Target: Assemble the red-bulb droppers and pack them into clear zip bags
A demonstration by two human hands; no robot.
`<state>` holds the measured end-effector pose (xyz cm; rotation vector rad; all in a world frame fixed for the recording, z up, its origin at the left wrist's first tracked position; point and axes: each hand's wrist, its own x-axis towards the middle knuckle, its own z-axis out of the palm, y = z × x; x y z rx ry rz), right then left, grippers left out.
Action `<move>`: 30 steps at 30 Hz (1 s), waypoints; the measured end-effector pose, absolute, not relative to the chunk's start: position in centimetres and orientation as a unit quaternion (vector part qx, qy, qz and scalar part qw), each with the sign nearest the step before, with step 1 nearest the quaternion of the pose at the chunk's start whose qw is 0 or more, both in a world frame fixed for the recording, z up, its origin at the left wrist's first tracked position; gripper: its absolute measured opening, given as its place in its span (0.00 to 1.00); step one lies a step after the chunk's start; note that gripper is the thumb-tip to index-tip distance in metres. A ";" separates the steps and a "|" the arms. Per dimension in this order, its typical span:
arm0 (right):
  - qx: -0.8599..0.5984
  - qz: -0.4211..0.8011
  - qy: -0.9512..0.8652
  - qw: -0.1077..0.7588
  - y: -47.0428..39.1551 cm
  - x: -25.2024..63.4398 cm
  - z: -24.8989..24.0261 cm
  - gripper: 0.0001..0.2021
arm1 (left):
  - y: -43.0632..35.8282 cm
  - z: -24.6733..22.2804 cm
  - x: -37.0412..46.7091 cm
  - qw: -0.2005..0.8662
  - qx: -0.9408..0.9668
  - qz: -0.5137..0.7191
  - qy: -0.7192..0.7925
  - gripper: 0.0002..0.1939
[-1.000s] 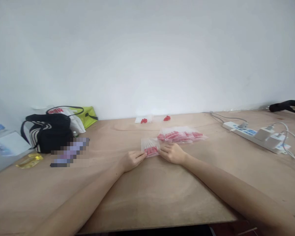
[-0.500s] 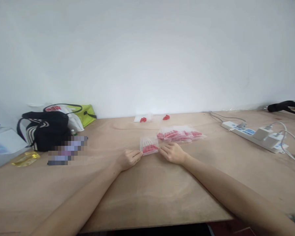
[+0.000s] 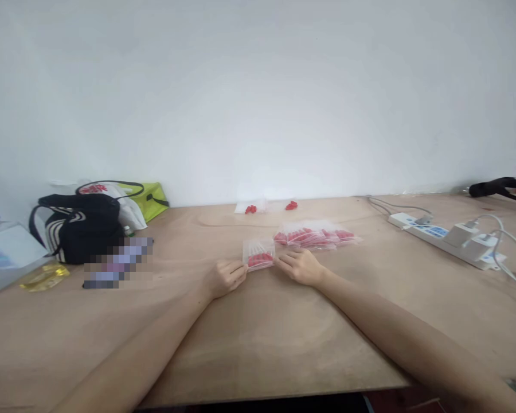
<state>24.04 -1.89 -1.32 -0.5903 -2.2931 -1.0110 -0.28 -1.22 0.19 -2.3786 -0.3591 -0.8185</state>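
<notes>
Between my two hands is a small clear plastic bag (image 3: 258, 252) holding several slim pieces with red ends and whitish stems. My left hand (image 3: 227, 279) pinches its lower left corner, with the fingers closed. At the lower right edge, my right hand (image 3: 300, 267) grips the bag with its fingertips pressed together. Just beyond my right hand lies a pile of similar filled bags (image 3: 312, 236), overlapping one another. Farther back, near the wall, are two small heaps of red pieces, one on the left (image 3: 250, 210) and one on the right (image 3: 291, 205), beside flat clear bags.
On the left of the wooden table (image 3: 258, 344) stand a black bag (image 3: 86, 229), a lime-green bag (image 3: 155, 201) and a yellow transparent packet (image 3: 45, 277), near a pixelated flat object (image 3: 118, 264). A white power strip (image 3: 447, 241) with plugs and cables lies at right.
The bag and both hands have shifted very slightly left. The hold on the bag looks the same, and the pile and red heaps stay where they were.
</notes>
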 end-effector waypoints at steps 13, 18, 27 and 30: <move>-0.277 -0.336 -0.848 0.301 -0.6 22.8 -1.7 0.11 | -0.3 0.0 -0.3 0.267 -0.876 -0.340 -0.213 0.09; -0.270 -0.354 -0.837 0.318 -1.2 22.0 -1.2 0.07 | -0.4 0.3 0.1 0.269 -0.887 -0.323 -0.193 0.09; -0.236 -0.352 -0.851 0.308 -1.0 18.5 -1.4 0.09 | -0.3 -0.6 -0.3 0.263 -0.892 -0.320 -0.182 0.09; -0.230 -0.347 -0.859 0.299 -0.7 18.4 -1.3 0.09 | -0.3 -0.7 -0.5 0.241 -0.895 -0.329 -0.183 0.10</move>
